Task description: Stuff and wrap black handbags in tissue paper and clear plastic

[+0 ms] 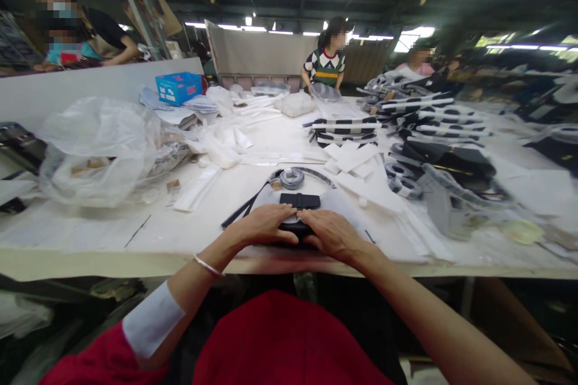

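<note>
With the clock centred on your work, you are bringing two hands to one black bag [297,228], which is lying at the middle of the near side of the table [176,240]. Your left hand [271,222] is coming in from 9 o'clock and your right hand [332,231] from 3; both are lying fairly flat on the bag, fingers extended, fingertips nearly meeting, thumbs standing apart, neither closing round it. One grey coil [292,178] is sitting at 12, and one blue box [179,89] is standing between 10 and 11. One big clear plastic bag [99,156] is bulging at 10. One co-worker [326,66] is standing near 12, across the table. Wrapped goods [433,111] are piling up at 2, perhaps a dozen or more, though blur is making that count rough.

The bag's long axis is running from 9 to 3, along the table edge; its strap [239,212] is trailing toward 9 and arching round 12.

The near edge is running close below the bag at 6. White sheets [354,159] are crowding 1, while mostly bare tabletop is opening toward 8.
</note>
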A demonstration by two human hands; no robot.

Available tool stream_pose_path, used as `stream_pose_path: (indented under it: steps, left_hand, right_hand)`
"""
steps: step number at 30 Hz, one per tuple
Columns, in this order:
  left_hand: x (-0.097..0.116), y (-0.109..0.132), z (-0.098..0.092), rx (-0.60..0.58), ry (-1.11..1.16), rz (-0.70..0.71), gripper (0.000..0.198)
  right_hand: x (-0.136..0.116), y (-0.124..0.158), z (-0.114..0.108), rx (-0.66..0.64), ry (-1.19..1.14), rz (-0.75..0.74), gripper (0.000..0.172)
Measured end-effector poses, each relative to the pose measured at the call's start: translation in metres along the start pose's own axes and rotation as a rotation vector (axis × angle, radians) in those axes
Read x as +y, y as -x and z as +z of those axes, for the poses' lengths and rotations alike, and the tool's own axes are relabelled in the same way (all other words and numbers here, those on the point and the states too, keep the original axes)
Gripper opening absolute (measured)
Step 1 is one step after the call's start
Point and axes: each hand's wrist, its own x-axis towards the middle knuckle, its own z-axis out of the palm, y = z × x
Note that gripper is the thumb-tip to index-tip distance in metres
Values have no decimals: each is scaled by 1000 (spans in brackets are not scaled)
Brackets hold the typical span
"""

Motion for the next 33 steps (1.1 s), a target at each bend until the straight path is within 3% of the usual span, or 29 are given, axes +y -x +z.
stream_pose_path:
  steps: [4,9,13,17,24,30,33]
  left_hand:
    - [-5,14,22,89,-105,-4,70]
    - [-15,5,42,252,-185,24,53]
    - [-30,-5,60,383,-327,26,64]
    - [-41,-6,73,369,-384,104,78]
    - [-40,5,76,449,-384,187,58]
    - [-18,-14,68,532,-259,133,23]
    - [-9,-20,67,545,-259,114,23]
  right_hand:
    - [11,4,-10,-48,55,34,66]
    - [25,-5,-11,-77,164,-19,36]
    - [39,-14,22,122,250,-43,39]
    - [49,-11,61,350,305,-22,44]
    - [51,-5,78,441,238,-44,44]
    - [55,-7,76,436,167,-50,43]
    - [55,-6,67,390,157,-80,45]
